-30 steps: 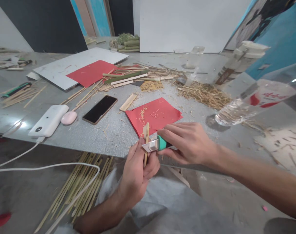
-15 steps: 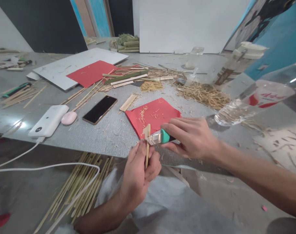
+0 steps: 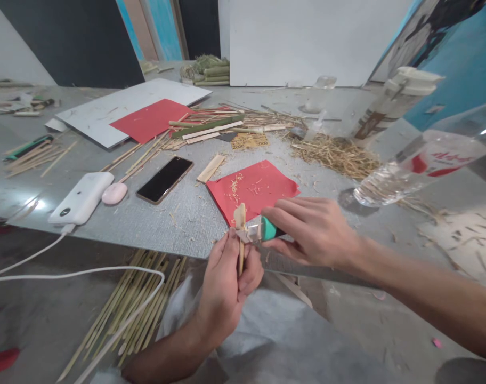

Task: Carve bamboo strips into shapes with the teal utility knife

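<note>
L hand is wrapped tight round a thin bamboo stick, held upright just off the near desk edge, w/ the wider top end poking above the fist, prob. so the blade has free wood to bite. R hand has its fingers closed on a teal-handled utility knife, blade laid across the stick just below the tip, pointing leftward. A red paper sheet lies on the desk right behind the hands, flecked w/ shavings, likely there to catch them. Phone, white power bank & pink earbud case sit well left, apart from the cutting. More bamboo strips lie on the floor below the desk edge.
</note>
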Action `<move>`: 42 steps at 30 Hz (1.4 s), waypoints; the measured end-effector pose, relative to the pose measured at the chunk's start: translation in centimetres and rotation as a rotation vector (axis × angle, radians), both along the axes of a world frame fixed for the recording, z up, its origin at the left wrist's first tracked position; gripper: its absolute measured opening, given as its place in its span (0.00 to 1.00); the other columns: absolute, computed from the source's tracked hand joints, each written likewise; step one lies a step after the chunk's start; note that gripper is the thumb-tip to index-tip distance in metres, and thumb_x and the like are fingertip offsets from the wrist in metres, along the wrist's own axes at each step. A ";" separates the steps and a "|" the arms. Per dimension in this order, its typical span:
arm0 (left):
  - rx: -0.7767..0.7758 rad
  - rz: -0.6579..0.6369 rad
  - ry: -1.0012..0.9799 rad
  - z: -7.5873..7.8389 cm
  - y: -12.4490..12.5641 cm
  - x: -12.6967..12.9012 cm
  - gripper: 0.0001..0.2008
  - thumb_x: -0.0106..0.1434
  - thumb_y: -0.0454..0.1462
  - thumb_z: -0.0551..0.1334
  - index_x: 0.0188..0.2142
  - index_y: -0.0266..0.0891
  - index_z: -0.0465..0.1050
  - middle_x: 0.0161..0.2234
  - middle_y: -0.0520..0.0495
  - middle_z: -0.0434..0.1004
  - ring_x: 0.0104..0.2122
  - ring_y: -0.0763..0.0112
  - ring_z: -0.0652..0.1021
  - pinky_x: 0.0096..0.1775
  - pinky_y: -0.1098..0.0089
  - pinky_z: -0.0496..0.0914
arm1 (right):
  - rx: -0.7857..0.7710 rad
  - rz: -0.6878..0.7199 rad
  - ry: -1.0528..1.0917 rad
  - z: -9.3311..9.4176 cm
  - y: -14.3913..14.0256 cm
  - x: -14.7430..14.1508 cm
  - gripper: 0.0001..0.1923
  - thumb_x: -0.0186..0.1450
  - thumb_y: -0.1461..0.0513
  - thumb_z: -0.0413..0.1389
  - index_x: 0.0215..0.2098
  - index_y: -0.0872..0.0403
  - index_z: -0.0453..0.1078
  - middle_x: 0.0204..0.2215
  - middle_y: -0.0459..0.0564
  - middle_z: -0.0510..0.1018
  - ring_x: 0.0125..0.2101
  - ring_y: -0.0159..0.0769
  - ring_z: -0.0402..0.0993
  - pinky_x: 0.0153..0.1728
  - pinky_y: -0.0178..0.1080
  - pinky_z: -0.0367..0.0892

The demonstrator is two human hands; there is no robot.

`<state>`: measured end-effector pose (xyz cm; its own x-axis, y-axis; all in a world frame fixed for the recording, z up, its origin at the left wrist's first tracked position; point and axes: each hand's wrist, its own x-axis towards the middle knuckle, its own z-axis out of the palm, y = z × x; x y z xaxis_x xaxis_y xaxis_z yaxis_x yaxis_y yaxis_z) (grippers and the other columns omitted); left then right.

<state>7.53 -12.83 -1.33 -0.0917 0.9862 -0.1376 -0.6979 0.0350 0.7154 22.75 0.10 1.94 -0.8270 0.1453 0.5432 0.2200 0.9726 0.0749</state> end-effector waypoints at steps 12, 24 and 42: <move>-0.003 0.038 0.024 0.1 0.6 -0.8 0.25 0.73 0.56 0.64 0.30 0.41 0.64 0.13 0.63 0.54 0.12 0.83 0.48 0.17 0.77 0.46 | -0.013 -0.026 0.148 0.7 0.3 0.6 0.21 0.82 0.48 0.44 0.48 0.54 0.69 0.29 0.49 0.77 0.26 0.36 0.69 0.27 0.40 0.60; -0.022 0.037 0.036 0.2 0.7 -1.2 0.29 0.70 0.58 0.67 0.26 0.42 0.60 0.13 0.63 0.53 0.12 0.83 0.50 0.16 0.78 0.48 | -0.394 0.047 -0.130 -0.3 1.6 0.3 0.26 0.82 0.46 0.39 0.40 0.53 0.69 0.25 0.45 0.72 0.23 0.34 0.63 0.28 0.41 0.51; -0.027 0.028 0.089 0.1 0.6 -0.9 0.28 0.71 0.58 0.65 0.27 0.42 0.59 0.13 0.63 0.54 0.12 0.83 0.50 0.15 0.78 0.49 | -0.409 0.035 -0.107 -0.2 1.5 0.4 0.24 0.82 0.47 0.41 0.38 0.52 0.66 0.24 0.44 0.70 0.22 0.33 0.62 0.27 0.41 0.50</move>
